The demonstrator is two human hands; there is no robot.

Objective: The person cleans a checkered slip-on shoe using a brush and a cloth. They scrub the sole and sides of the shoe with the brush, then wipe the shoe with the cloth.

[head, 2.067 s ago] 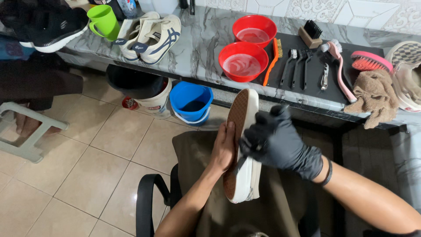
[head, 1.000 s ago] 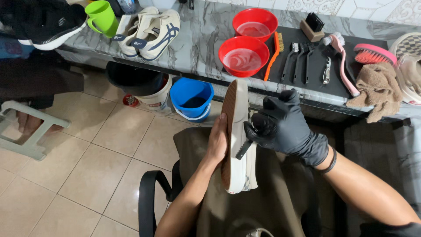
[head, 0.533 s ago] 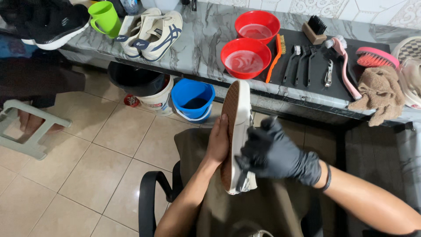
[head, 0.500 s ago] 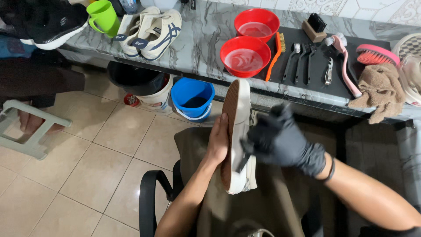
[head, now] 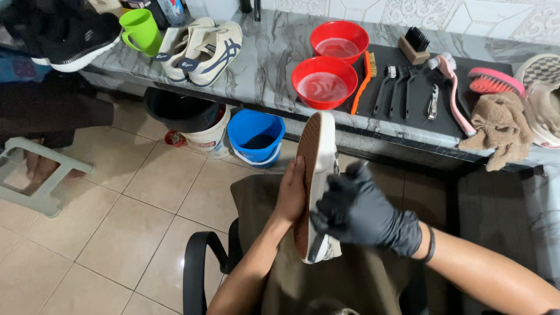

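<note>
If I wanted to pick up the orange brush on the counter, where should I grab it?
Probably by the long thin handle of the orange brush, coming from above. It lies flat beside the red bowl, bristle head at the far end, handle pointing toward the counter edge.

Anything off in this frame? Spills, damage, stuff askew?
Nothing stands out. The left hand braces the shoe on its side while the gloved right hand works its edge. The brushes lie in a row on the counter; no spill is visible.

Beige tiled floor (head: 116, 227) beneath a grey marble counter (head: 262, 70). Patterned wall tiles (head: 466, 14) behind. Black chair armrest (head: 195, 262) in the foreground.
</note>
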